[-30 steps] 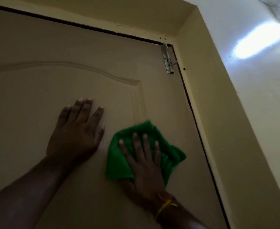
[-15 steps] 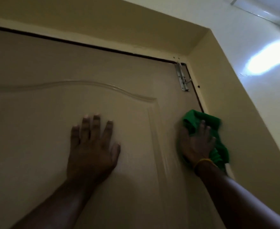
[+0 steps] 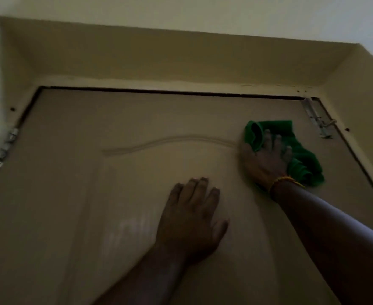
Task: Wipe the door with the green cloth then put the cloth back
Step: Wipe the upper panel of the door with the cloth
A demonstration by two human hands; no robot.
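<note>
A beige panelled door (image 3: pixel 115 194) fills the view, seen from below in dim light. My right hand (image 3: pixel 266 158) presses a crumpled green cloth (image 3: pixel 302 166) flat against the door's upper right part, beside the curved moulding. The cloth bulges out above the fingers and to the right of the wrist, which wears a yellow band. My left hand (image 3: pixel 192 219) lies flat on the door's middle panel with fingers spread, holding nothing.
A metal bolt latch (image 3: pixel 317 121) sits at the door's top right corner, close to the cloth. Hinges (image 3: pixel 4 148) run along the left edge. The yellow recessed door frame (image 3: pixel 181 62) surrounds the door on top and both sides.
My right hand has slid the cloth from the lower middle out to the right edge, then up and left toward the top corner. The view has tilted up, showing the whole door top.
</note>
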